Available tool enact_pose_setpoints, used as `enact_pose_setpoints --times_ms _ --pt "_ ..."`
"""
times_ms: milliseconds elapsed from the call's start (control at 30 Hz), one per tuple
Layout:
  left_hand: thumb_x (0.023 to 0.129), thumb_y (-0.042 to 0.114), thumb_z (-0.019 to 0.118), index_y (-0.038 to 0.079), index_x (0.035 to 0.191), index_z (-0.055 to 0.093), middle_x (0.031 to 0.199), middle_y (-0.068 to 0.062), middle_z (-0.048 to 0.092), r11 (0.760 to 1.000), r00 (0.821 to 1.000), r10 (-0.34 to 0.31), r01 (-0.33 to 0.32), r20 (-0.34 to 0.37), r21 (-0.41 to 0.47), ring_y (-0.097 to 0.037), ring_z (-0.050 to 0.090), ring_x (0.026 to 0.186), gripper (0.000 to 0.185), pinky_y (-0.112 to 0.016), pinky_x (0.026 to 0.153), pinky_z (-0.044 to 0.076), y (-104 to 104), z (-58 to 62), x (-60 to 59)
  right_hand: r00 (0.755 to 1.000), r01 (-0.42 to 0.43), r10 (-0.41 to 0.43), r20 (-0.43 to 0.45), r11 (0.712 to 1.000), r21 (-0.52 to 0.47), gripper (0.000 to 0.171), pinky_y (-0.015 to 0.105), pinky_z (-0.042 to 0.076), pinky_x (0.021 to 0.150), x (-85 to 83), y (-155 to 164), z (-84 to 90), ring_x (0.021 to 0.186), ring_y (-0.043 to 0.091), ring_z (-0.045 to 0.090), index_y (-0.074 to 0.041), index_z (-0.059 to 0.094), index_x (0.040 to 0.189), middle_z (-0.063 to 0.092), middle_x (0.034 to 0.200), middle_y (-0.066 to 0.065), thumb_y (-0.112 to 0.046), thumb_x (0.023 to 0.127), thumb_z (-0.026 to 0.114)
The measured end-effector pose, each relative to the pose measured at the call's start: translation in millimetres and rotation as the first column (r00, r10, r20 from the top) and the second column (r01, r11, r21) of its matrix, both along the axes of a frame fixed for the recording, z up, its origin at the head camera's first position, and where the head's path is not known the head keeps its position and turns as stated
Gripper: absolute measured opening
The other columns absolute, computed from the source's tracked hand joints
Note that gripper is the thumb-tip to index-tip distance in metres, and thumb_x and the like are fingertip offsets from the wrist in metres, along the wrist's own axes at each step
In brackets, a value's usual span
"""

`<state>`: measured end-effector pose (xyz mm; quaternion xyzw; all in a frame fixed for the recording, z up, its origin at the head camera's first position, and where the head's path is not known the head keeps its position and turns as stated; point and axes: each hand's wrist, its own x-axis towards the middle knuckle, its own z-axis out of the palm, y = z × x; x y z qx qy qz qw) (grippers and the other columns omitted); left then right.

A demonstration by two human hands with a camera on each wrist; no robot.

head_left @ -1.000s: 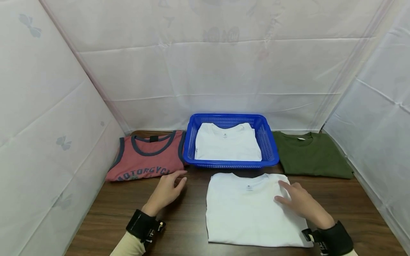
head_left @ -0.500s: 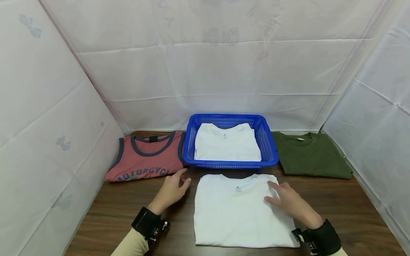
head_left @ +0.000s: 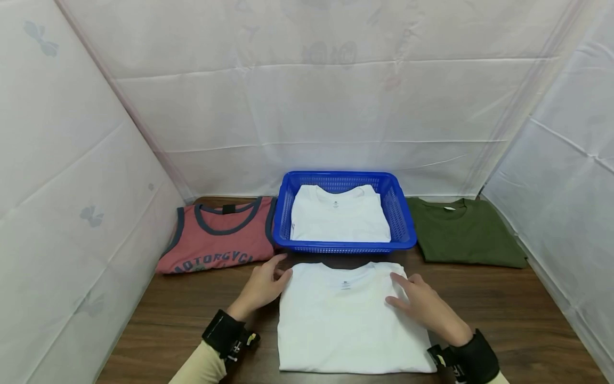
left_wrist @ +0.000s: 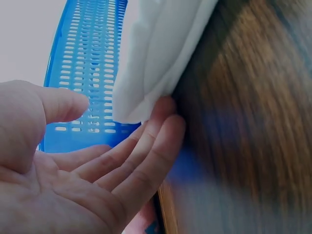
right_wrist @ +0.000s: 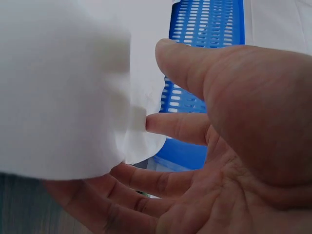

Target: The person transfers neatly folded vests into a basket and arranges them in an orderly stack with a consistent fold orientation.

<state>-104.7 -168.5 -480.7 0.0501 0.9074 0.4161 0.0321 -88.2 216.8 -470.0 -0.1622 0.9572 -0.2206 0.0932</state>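
Observation:
A folded white T-shirt (head_left: 352, 322) lies on the table in front of the basket, neckline facing away from me. At its upper left corner is my left hand (head_left: 261, 288); in the left wrist view the fingertips (left_wrist: 168, 126) meet the shirt's edge near the tabletop, the thumb held apart. My right hand (head_left: 427, 306) is at the shirt's right side. Seen from the right wrist, several fingers reach to and partly under the shirt's edge, while the thumb (right_wrist: 180, 63) stands off the cloth. Some fingertips are hidden beneath the fabric.
Behind the shirt stands a blue plastic basket (head_left: 408, 226) holding another folded white T-shirt (head_left: 340, 216). A red sleeveless top (head_left: 230, 237) with dark trim lies left of it, a folded green T-shirt (head_left: 470, 232) right. Pale sheeting (head_left: 336, 117) encloses the table (head_left: 158, 325) on three sides.
The white T-shirt has slid to the left along the table, with my right hand moving along at its right side. My left hand has shifted slightly right and now meets the shirt's left edge.

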Motion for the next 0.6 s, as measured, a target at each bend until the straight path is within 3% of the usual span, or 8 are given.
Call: enact_pose_setpoints --times_ms 300,600 --pt "0.100 0.015 0.067 0.001 0.142 0.057 0.089 -0.004 0.073 0.995 0.999 0.033 -0.032 -0.010 0.092 -0.012 0.064 0.070 0.046 -0.033 0.067 0.052 2.0 -1.8 -2.4 1.000 0.012 -0.012 -0.019 1.000 0.000 0.061 0.038 0.048 0.068 2.3 -5.9 0.0 0.086 0.025 0.056 0.002 0.058 0.141 0.057 0.106 0.021 -0.032 0.094 0.077" --pt "0.094 0.006 0.073 0.003 0.138 0.062 0.092 -0.004 0.068 0.971 1.000 -0.002 0.006 -0.018 0.241 -0.016 0.067 0.081 0.046 -0.026 0.074 0.054 5.2 -0.8 -0.5 0.997 0.009 -0.010 -0.073 1.000 -0.003 0.056 0.034 0.047 0.064 5.4 -5.9 -3.7 0.080 0.020 0.053 0.001 0.062 0.136 0.058 0.100 0.017 -0.028 0.092 0.079"
